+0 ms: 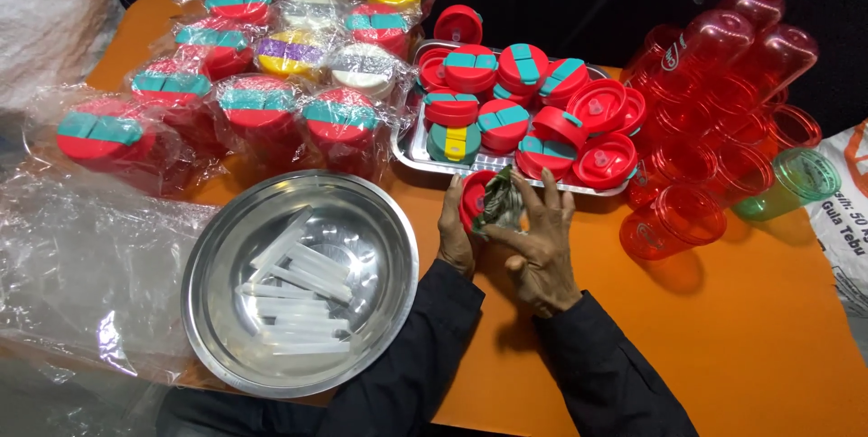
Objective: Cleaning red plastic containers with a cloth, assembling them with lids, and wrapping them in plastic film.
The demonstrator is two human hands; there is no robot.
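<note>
While both hands meet over the orange table cover (741, 347), a person in dark sleeves works on a red lid (470, 202) just below the front rim of a metal tray (409, 155). The left hand (455, 229) cups the lid from its left side, fingers curled around its edge, and the lid stands tilted on its rim with its face turned towards the right hand (542, 247). That hand presses a dark green cloth (497, 202) against the lid with narrowed, bent fingers, so the lid lies between the two palms, touching both, with the left hand the nearer holder. Behind the hands, the tray is heaped with red lids (506, 93) bearing teal sliders, close enough to crowd any upward reach. To the left sits a round steel bowl (212, 310) holding clear plastic straws (298, 297), beside crumpled clear wrapping (81, 256). Further back stand wrapped cups (253, 103) capped in red, yellow and white. To the right, red translucent tumblers (723, 112) lie stacked on their sides, one green tumbler (787, 186) among them
</note>
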